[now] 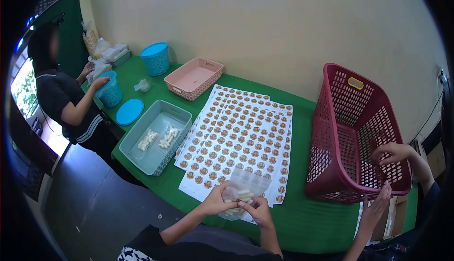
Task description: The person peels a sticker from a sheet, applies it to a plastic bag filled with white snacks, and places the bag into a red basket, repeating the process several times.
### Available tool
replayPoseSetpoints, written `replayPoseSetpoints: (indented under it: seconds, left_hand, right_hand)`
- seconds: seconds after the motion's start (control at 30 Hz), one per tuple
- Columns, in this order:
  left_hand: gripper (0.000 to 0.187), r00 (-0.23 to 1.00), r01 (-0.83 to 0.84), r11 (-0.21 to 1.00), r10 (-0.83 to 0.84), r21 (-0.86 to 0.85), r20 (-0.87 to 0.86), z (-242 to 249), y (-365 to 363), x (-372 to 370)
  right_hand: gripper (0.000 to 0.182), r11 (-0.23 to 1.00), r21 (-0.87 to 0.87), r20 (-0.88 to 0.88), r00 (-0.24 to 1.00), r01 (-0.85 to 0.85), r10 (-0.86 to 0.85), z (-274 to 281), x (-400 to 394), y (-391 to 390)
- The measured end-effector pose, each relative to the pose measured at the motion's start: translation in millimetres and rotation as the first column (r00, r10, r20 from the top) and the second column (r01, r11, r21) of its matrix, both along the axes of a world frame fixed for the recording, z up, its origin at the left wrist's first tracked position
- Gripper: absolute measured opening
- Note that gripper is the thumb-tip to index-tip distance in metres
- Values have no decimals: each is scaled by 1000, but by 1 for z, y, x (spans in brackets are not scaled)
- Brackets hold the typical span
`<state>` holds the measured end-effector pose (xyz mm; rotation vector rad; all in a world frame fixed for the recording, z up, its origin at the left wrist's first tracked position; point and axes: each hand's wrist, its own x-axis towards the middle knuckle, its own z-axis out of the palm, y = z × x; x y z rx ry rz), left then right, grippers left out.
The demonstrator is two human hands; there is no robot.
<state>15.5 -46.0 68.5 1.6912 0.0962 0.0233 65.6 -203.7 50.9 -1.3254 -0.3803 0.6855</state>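
A clear plastic pouch with white, elongated pieces inside is held over the front edge of the sticker sheets. My left hand grips the pouch from its left side. On its lower right, my right hand pinches it, the thumbs of both hands near each other at the front. White sheets printed with rows of round brown stickers lie under and behind the pouch. To the left, a grey-green tray holds two similar filled pouches.
A maroon basket stands at right, with a co-worker's hands at its near side. Behind are a pink tray and blue tub. At left, another person holds a blue tub near a blue lid.
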Motion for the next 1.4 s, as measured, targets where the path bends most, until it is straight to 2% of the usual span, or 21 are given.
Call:
replayPoseSetpoints:
  seconds: [0.07,0.1,0.17,0.3,0.37,0.5,0.57,0.67,0.77,0.8,0.87,1.1,1.17,1.2,1.27,1.4]
  left_hand:
    - [45,999,-1,997,-2,-82,-38,1,-3,-1]
    - [45,999,-3,997,-1,-80,-39,1,-4,-1]
    - [44,1000,22,999,-22,-49,-10,-2,-4,2]
    - [46,999,28,999,-29,-17,-43,-7,-7,3]
    - [50,982,162,971,-176,-178,-66,5,-9,1]
    - [46,996,45,966,-61,-253,-57,4,-20,-2]
    - [41,995,-13,949,-20,-315,-100,2,-20,-5]
    - [36,996,-72,962,56,-262,-67,-2,-19,-9]
    - [33,997,-74,962,62,-262,-55,-10,-14,-13]
    - [33,997,-74,962,61,-264,-55,-11,-15,-13]
    - [32,998,-65,975,58,-213,-37,-12,-16,-14]
    - [38,999,-12,985,6,-174,-39,-17,-16,-10]
    - [41,987,20,918,-80,-396,-136,-19,-14,-9]
    - [41,988,23,917,-83,-397,-134,-19,-15,-9]
    - [40,995,89,959,-100,-269,-28,-21,-18,-9]
    - [40,988,119,922,-147,-368,-47,-21,-20,-3]
  right_hand:
    - [22,1000,-1,63,998,11,-10,-6,2,-1]
    - [22,1000,1,62,998,9,-9,-6,1,0]
    - [20,990,116,22,996,83,-86,-5,0,3]
    - [19,977,165,-19,990,138,-137,-8,2,2]
    - [20,947,196,-104,966,253,-236,-12,4,-1]
    - [21,950,202,-79,971,239,-227,-6,6,-3]
    - [23,976,149,-61,986,161,-154,-7,8,-4]
    - [24,988,139,-38,997,72,-67,-9,7,-4]
    - [24,989,144,-3,1000,16,-16,-6,3,-4]
    - [24,990,142,-2,1000,16,-16,-7,3,-6]
    - [24,1000,17,-4,1000,24,-24,-11,2,-9]
    - [25,990,91,-36,994,109,-106,-9,-2,-14]
    - [25,990,67,-46,992,122,-119,-8,-2,-18]
    - [25,990,66,-44,992,124,-121,-6,-2,-19]
    - [25,992,42,-34,992,122,-121,-2,-4,-20]
    - [25,994,-7,9,994,108,-108,-11,-3,-21]
